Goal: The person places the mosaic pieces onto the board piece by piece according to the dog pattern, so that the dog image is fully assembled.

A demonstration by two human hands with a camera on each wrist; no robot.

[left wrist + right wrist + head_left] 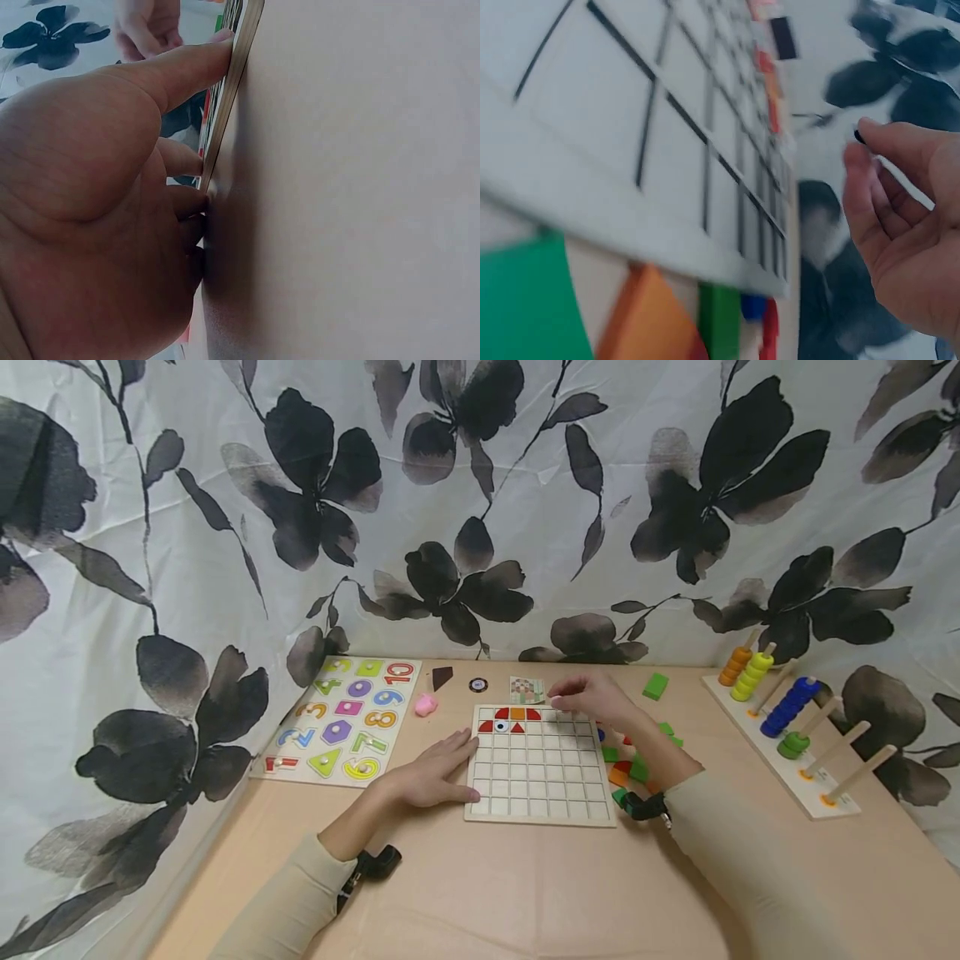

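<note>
A white gridded board [540, 785] lies on the table. In its top rows sit several red pieces, an orange square [517, 714], a red triangle [517, 727] and a white tile with a dark dot [501, 726]. My left hand [431, 772] rests against the board's left edge, fingers extended and thumb touching the side. Over the top right of the board, my right hand [596, 697] pinches a small piece with a dark spot [859, 136] between thumb and forefinger; the fingertips mostly hide it. Just behind the board lies a small picture card [527, 690].
Loose coloured blocks [637, 768] lie beside the board's right edge, partly under my right forearm. A number-and-shape puzzle [337, 722] is at left, a ring-stacking peg board [787, 743] at right. Behind are a pink lump [425, 704], a black disc [478, 685] and a green block [656, 686].
</note>
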